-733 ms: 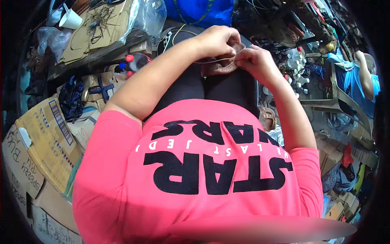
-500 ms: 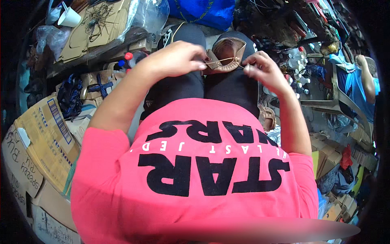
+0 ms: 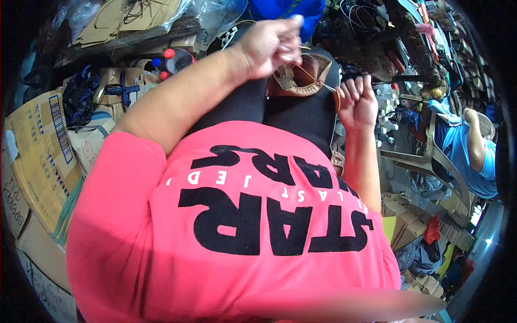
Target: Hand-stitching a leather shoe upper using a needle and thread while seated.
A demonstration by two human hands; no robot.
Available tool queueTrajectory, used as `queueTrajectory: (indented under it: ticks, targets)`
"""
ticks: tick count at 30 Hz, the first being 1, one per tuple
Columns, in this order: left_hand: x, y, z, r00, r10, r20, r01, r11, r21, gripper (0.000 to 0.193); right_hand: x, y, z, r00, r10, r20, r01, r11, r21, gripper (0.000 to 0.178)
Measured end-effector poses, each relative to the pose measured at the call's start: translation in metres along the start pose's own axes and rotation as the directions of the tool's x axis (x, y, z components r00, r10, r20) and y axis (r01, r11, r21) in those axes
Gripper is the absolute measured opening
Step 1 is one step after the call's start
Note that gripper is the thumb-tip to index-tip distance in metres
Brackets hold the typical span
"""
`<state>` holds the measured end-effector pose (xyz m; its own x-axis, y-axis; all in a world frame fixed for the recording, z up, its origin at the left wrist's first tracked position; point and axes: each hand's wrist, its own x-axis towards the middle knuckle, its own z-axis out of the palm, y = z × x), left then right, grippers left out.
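Note:
A brown leather shoe upper (image 3: 286,79) with a gathered, stitched edge rests between my knees, its opening facing up. Light thread (image 3: 328,86) runs taut from its seam toward both sides. Above and left of the shoe, my left hand (image 3: 273,49) is closed, its curled fingers gripping one length of the thread. My right hand (image 3: 357,105), a fist at the shoe's right, has the other length wrapped in it. A tan band shows at the edge of that fist; what it is I cannot make out.
Flattened cardboard (image 3: 116,24) and plastic wrap lie at the far left, above red- and blue-capped bottles (image 3: 175,60). Cardboard boxes (image 3: 40,156) crowd my left. To the right are white-capped bottles (image 3: 383,121), a plastic chair (image 3: 431,153) and another person in blue (image 3: 473,153).
My hands have drawn apart: the left has risen up and away, the right has closed into a fist slightly lower. The thread between them and the shoe is now pulled out. The view has shifted slightly.

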<state>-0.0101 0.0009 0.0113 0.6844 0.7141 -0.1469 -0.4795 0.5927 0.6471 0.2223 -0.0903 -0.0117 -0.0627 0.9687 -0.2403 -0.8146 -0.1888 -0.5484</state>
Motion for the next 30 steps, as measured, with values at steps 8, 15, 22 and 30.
queueTrajectory:
  ticks: [8, 15, 22, 30]
  targets:
    - [-0.005, 0.052, -0.043, 0.953, 0.106, -0.284, 0.12, 0.729, 0.674, 0.032, -0.04, -0.039, -0.066, 0.976, 0.113, -0.186, -0.198, 0.818, -0.54, 0.025]
    - [-0.032, 0.001, -0.001, 0.912, 0.197, 0.36, -0.346, -0.1, 0.933, 0.027, -0.015, -0.039, 0.016, 0.975, -0.163, 0.15, 0.161, 0.057, -0.985, 0.044]
    - [-0.011, -0.033, -0.005, 0.935, -0.023, 0.355, -0.355, -0.025, 0.934, 0.024, 0.027, -0.012, 0.037, 0.964, 0.024, 0.265, 0.262, -0.263, -0.929, 0.023]
    - [-0.018, -0.028, -0.007, 0.94, -0.037, 0.341, -0.339, 0.048, 0.94, 0.019, 0.016, 0.013, 0.021, 0.989, -0.15, 0.001, 0.011, 0.068, -0.998, 0.027]
